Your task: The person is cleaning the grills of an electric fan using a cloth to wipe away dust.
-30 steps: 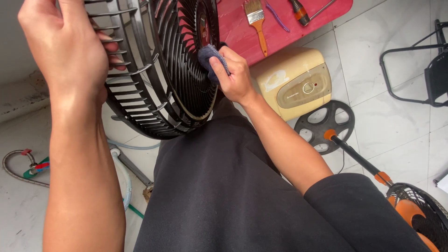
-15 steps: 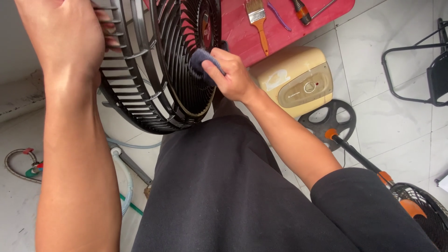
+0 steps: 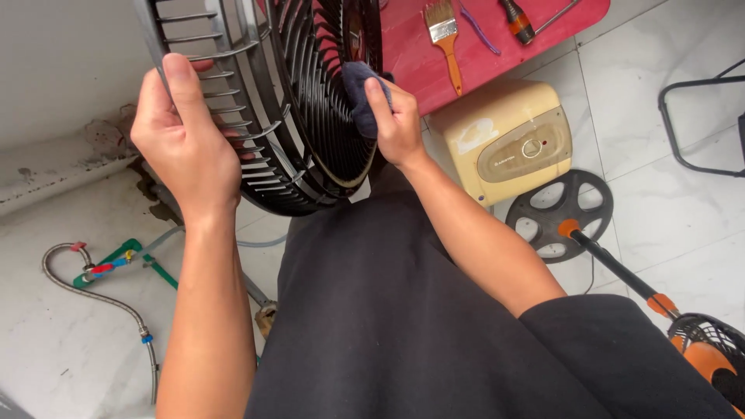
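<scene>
Fan grille (image 3: 310, 109) lowered, white tiled floor (image 3: 667, 202), perhaps damp

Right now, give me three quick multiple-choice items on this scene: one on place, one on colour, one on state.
1. Where does the paintbrush lie?
A. on the red mat
B. on the water heater
C. on the bare tile floor

2. What colour is the cloth?
A. white
B. dark blue-grey
C. orange

3. What is the left hand doing?
A. hanging free
B. gripping the fan grille
C. holding a screwdriver

Answers: 1 A, the brush rests on the red surface. 2 B, the right hand presses a dark cloth to the grille. 3 B, its fingers wrap the rim.
</scene>
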